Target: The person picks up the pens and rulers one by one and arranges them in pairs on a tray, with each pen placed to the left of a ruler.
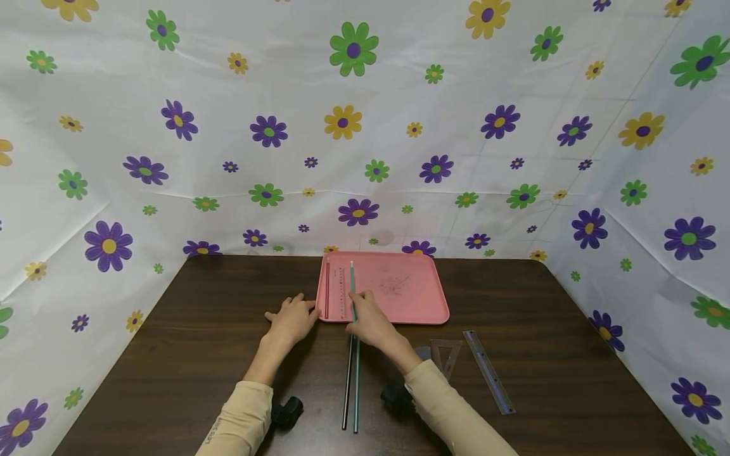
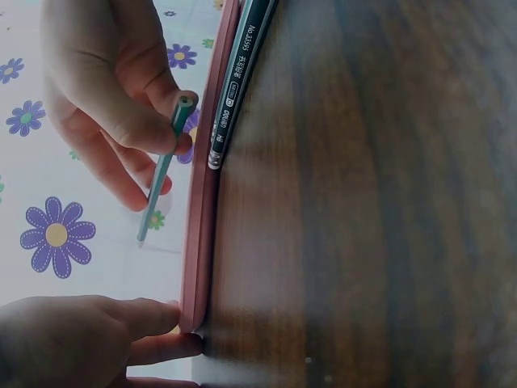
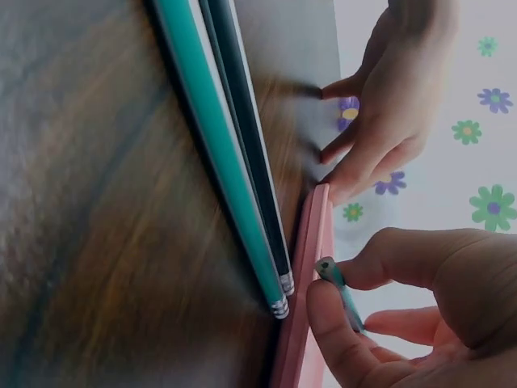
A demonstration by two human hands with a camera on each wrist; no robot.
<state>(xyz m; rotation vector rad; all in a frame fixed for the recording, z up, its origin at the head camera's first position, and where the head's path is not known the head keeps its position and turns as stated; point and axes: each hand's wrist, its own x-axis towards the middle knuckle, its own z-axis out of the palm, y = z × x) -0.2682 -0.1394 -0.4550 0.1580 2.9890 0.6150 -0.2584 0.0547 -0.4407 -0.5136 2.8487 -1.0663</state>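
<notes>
My right hand (image 1: pixel 371 323) pinches a teal pencil (image 1: pixel 352 277) between thumb and fingers, over the left part of the pink tray (image 1: pixel 413 316). In the right wrist view, the near end of that pencil (image 3: pixel 327 268) shows between thumb and fingertip. At the tray's front left corner, my left hand (image 1: pixel 292 323) has its fingers spread and touches the rim. Inside the tray lie a thin dark red stick (image 1: pixel 327 291) and a clear ruler (image 1: pixel 340 292). A black pencil (image 1: pixel 347 386) and another teal pencil (image 1: pixel 357 386) lie side by side on the table before the tray.
Right of my right forearm lie a clear set square (image 1: pixel 447 354) and a clear ruler (image 1: pixel 489 372) on the dark wooden table (image 1: pixel 228 297). A greyish item (image 1: pixel 422 352) is partly hidden by that arm. Flower-patterned cloth (image 1: pixel 308 82) stands behind and beside the table.
</notes>
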